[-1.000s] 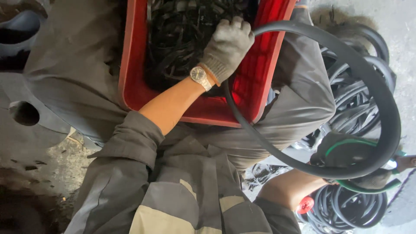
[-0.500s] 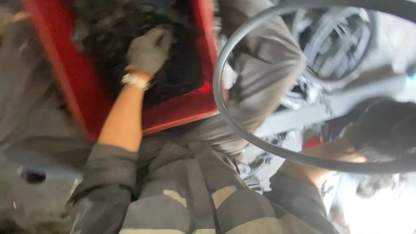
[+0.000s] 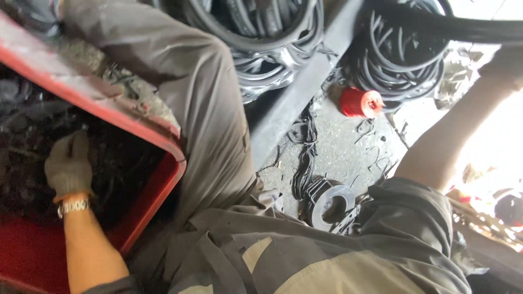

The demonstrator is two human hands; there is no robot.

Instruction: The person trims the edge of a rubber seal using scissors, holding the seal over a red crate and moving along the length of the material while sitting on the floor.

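Observation:
My left hand point(image 3: 68, 166), in a grey work glove with a wristwatch below it, reaches into a red plastic crate point(image 3: 163, 179) full of small black rubber pieces point(image 3: 32, 136). Its fingers are buried among the pieces, so whether they grip one is hidden. My right hand point(image 3: 504, 64), in a dark glove, is raised at the top right edge. It holds a large black rubber ring point(image 3: 463, 28) that runs along the top of the view. The crate rests against my grey-trousered leg point(image 3: 201, 109).
Coils of black rubber rings point(image 3: 256, 38) and hoses point(image 3: 403, 65) lie on the concrete floor ahead, split by a grey bar point(image 3: 305, 90). A red spool point(image 3: 360, 102) stands near them. A flat black gasket point(image 3: 332, 204) and rubber scraps lie by my knee.
The view has swung right, so the crate now sits at the left edge. My right arm has lifted the big ring to the top right. My left hand stays in the crate.

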